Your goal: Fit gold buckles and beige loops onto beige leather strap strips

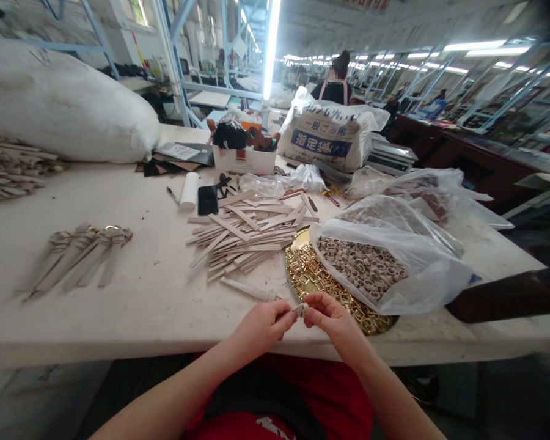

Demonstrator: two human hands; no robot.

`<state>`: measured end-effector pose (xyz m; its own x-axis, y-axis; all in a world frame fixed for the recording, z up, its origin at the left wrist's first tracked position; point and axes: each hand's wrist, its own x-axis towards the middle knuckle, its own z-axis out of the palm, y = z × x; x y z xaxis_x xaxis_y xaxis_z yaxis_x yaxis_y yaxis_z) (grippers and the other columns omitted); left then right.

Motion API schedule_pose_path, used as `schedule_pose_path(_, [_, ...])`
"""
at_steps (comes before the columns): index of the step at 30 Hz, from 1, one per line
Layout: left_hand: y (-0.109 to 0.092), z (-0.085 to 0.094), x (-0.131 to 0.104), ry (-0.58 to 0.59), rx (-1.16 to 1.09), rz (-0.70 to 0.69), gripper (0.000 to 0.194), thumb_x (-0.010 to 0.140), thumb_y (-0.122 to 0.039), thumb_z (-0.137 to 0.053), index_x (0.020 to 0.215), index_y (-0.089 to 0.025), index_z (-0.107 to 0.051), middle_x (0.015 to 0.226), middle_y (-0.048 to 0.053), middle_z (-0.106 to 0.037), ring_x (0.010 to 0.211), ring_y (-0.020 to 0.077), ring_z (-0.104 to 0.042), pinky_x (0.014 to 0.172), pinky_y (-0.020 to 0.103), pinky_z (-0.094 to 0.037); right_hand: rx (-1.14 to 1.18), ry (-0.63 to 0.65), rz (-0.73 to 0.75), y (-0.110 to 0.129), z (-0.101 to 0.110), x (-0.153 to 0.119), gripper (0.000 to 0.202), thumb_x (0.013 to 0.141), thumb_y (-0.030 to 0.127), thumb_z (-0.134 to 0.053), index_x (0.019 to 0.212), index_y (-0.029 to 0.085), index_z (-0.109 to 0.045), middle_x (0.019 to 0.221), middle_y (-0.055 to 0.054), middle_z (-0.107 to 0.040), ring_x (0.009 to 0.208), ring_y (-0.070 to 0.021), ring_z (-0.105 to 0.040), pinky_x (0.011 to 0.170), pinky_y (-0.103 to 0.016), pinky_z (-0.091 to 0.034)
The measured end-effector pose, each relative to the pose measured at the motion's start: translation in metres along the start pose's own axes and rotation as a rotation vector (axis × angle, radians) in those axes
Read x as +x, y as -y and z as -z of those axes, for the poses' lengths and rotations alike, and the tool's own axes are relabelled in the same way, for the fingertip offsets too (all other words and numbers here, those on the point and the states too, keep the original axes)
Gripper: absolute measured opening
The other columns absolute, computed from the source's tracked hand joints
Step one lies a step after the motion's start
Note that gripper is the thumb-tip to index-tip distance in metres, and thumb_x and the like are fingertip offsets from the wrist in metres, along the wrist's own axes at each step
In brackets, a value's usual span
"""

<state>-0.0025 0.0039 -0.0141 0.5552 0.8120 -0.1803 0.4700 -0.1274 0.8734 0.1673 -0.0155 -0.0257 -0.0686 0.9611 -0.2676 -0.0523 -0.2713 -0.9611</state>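
My left hand (pixel 262 327) and my right hand (pixel 330 316) meet at the table's front edge, both pinching the end of one thin beige strap (pixel 256 292) that lies back to the left. A small buckle sits between my fingertips, too small to make out clearly. Just behind my right hand is a round tray of gold metal buckles (pixel 312 276). A heap of loose beige straps (pixel 247 232) lies behind my left hand.
An open plastic bag of small beige loops (pixel 371 263) rests on the tray. Finished straps with buckles (pixel 80 250) lie at left. A white sack (pixel 59 104), a white box (pixel 244 160) and a printed bag (pixel 330 134) stand behind. A person works far back.
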Motion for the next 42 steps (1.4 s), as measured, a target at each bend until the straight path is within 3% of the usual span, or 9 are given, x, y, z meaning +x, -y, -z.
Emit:
schedule_pose_path(8, [0.002, 0.01, -0.002, 0.107, 0.233, -0.05, 0.031, 0.083, -0.038, -0.04, 0.064, -0.017, -0.053, 0.055, -0.003, -0.046, 0.051, 0.0096, -0.041, 0.047, 0.021, -0.021, -0.111, -0.002, 0.002, -0.011, 0.002, -0.013, 0.023, 0.064, 0.036, -0.069, 0.078, 0.018, -0.066, 0.064, 0.001, -0.061, 0.061, -0.0121, -0.053, 0.061, -0.026, -0.042])
schedule_pose_path(14, [0.006, -0.003, -0.004, -0.028, 0.127, -0.042, 0.031, 0.086, -0.034, -0.033, 0.073, -0.017, -0.055, 0.06, -0.003, -0.05, 0.057, 0.0104, -0.046, 0.052, 0.02, -0.029, 0.138, -0.166, 0.013, -0.019, -0.017, -0.016, 0.031, 0.075, 0.042, -0.058, 0.096, 0.019, -0.061, 0.067, 0.0, -0.06, 0.06, -0.0118, -0.054, 0.059, -0.028, -0.046])
schedule_pose_path(20, [0.007, 0.002, -0.008, 0.058, 0.164, -0.062, 0.03, 0.086, -0.033, -0.035, 0.075, -0.017, -0.059, 0.066, 0.0, -0.057, 0.063, 0.0125, -0.051, 0.058, 0.021, -0.033, -0.027, -0.074, 0.082, -0.023, -0.021, -0.017, 0.026, 0.075, 0.038, -0.059, 0.091, 0.018, -0.065, 0.059, 0.002, -0.056, 0.056, -0.0107, -0.052, 0.06, -0.027, -0.043])
schedule_pose_path(23, [0.005, 0.001, -0.009, 0.013, 0.108, -0.066, 0.028, 0.086, -0.031, -0.035, 0.076, -0.017, -0.057, 0.068, 0.0, -0.057, 0.064, 0.0127, -0.051, 0.059, 0.021, -0.034, 0.071, -0.098, 0.035, -0.024, -0.02, -0.016, 0.026, 0.072, 0.038, -0.063, 0.089, 0.018, -0.063, 0.065, 0.002, -0.059, 0.056, -0.01, -0.052, 0.059, -0.026, -0.044])
schedule_pose_path(26, [0.003, 0.0, -0.013, 0.038, -0.056, -0.007, 0.02, 0.081, -0.022, -0.038, 0.096, -0.017, -0.051, 0.065, -0.003, -0.054, 0.057, 0.0107, -0.048, 0.053, 0.02, -0.034, 0.223, -0.154, -0.034, -0.028, -0.021, -0.015, 0.025, 0.069, 0.037, -0.067, 0.086, 0.019, -0.061, 0.067, 0.003, -0.058, 0.055, -0.0087, -0.051, 0.057, -0.024, -0.044])
schedule_pose_path(28, [0.001, 0.0, -0.016, 0.075, -0.188, 0.014, 0.027, 0.078, -0.017, -0.04, 0.105, -0.017, -0.043, 0.067, -0.003, -0.055, 0.056, 0.0098, -0.047, 0.051, 0.019, -0.035, 0.297, -0.122, -0.075, -0.031, -0.024, -0.016, 0.023, 0.068, 0.035, -0.068, 0.082, 0.019, -0.061, 0.067, 0.002, -0.059, 0.055, -0.0088, -0.051, 0.057, -0.024, -0.044])
schedule_pose_path(33, [0.004, 0.001, -0.018, 0.065, -0.325, 0.036, 0.021, 0.078, -0.02, -0.041, 0.099, -0.018, -0.039, 0.07, -0.003, -0.057, 0.059, 0.0098, -0.05, 0.054, 0.019, -0.037, 0.335, -0.023, -0.064, -0.034, -0.033, -0.02, 0.021, 0.07, 0.035, -0.067, 0.083, 0.018, -0.063, 0.067, 0.001, -0.061, 0.062, -0.0114, -0.054, 0.063, -0.026, -0.045])
schedule_pose_path(37, [0.011, 0.004, -0.016, 0.049, -0.187, 0.105, 0.025, 0.078, -0.028, -0.046, 0.099, -0.018, -0.039, 0.067, -0.003, -0.056, 0.059, 0.0121, -0.052, 0.054, 0.021, -0.037, 0.465, -0.067, -0.079, -0.032, -0.032, -0.022, 0.034, 0.075, 0.049, -0.057, 0.079, 0.016, -0.065, 0.066, -0.001, -0.061, 0.059, -0.0116, -0.053, 0.059, -0.026, -0.045])
schedule_pose_path(42, [0.015, 0.001, -0.017, -0.071, 0.062, 0.1, 0.018, 0.077, -0.035, -0.049, 0.085, -0.019, -0.046, 0.068, -0.002, -0.056, 0.062, 0.014, -0.051, 0.054, 0.023, -0.034, 0.596, 0.041, -0.226, -0.033, -0.032, -0.023, 0.019, 0.068, 0.034, -0.069, 0.077, 0.019, -0.061, 0.067, 0.003, -0.056, 0.055, -0.0069, -0.046, 0.051, -0.019, -0.039])
